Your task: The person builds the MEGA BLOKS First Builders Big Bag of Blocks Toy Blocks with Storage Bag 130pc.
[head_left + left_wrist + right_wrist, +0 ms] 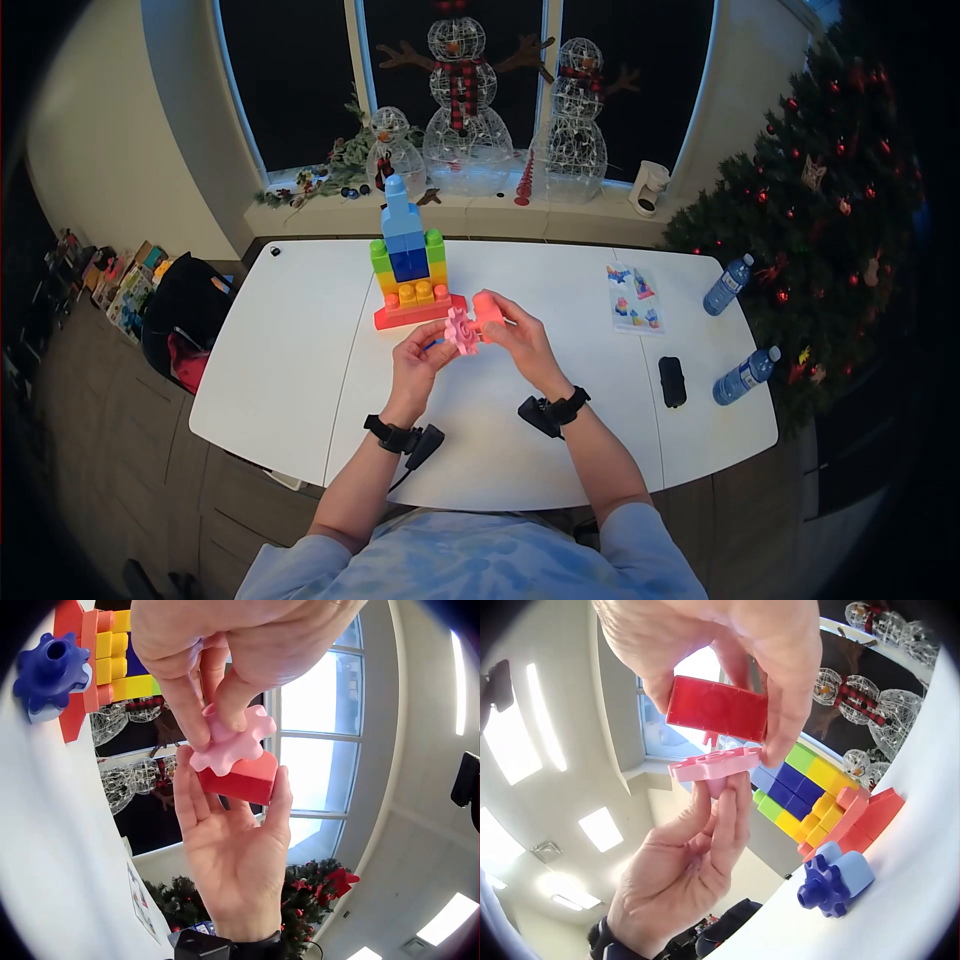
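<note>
A pink gear (461, 331) is pinched by the left hand (415, 362), whose fingertips grip its central stub in the left wrist view. The right hand (524, 343) grips a red block (717, 709) between thumb and fingers, close beside the gear. Whether gear and block are joined, I cannot tell. Just beyond the hands stands a stepped block tower (408, 262), red at its base, with yellow, green and blue above. A dark blue gear (823, 887) on a light blue block (855, 871) lies by the tower's base.
Right of the hands on the white table (270, 400) lie a picture sheet (636, 300) and a black phone-like object (673, 382). Two water bottles (728, 285) lie or stand near the right edge; wire snowmen (465, 110) line the window sill behind.
</note>
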Motion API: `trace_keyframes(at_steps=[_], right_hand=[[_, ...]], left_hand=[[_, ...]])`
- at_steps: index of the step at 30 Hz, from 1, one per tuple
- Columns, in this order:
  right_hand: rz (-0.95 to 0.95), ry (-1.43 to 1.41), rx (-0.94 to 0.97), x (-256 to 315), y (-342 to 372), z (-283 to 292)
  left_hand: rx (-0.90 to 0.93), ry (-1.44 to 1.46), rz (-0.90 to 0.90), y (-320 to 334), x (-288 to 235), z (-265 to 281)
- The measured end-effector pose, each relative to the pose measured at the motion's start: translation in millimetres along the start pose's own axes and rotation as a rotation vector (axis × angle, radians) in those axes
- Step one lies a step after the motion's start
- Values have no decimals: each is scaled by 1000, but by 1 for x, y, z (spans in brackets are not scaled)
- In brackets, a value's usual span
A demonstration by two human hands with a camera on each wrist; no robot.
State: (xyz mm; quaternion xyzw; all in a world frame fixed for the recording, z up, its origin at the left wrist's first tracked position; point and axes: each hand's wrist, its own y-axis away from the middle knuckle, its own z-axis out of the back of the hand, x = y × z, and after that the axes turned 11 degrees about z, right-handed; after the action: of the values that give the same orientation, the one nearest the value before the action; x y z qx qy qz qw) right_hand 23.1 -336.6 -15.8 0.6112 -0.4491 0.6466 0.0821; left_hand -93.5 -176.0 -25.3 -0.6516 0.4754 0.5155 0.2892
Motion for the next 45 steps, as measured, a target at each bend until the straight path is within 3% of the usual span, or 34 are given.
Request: trace_keyframes(at_steps=[14,19,21,25,27,30,31,34,41,44,45], right_hand=[[61,114,52,-18,7,-11],[-121,123,123,-33,3,4],[-156,253,191,-29,5,10],[-258,449,305,-30,6,17],[-204,504,259,-41,11,24],[-151,582,218,-55,18,34],[-144,612,226,-55,17,34],[-210,534,225,-53,18,32],[-142,523,247,-67,23,47],[-151,474,241,-65,23,49],[-166,466,230,-62,24,50]], left_hand=[[-67,-126,-78,-1,11,0],[-96,-241,-135,-7,22,11],[-83,-528,-165,-10,22,16],[-9,-591,-99,-12,24,28],[-87,-972,-275,-5,-7,30],[-55,-1209,-387,-14,-31,48],[28,-1197,-312,-19,-31,54],[165,-1323,-318,-32,-26,59],[205,-1250,-188,-40,-16,68],[104,-1238,-158,-29,-22,71],[18,-1181,-233,-27,-26,74]])
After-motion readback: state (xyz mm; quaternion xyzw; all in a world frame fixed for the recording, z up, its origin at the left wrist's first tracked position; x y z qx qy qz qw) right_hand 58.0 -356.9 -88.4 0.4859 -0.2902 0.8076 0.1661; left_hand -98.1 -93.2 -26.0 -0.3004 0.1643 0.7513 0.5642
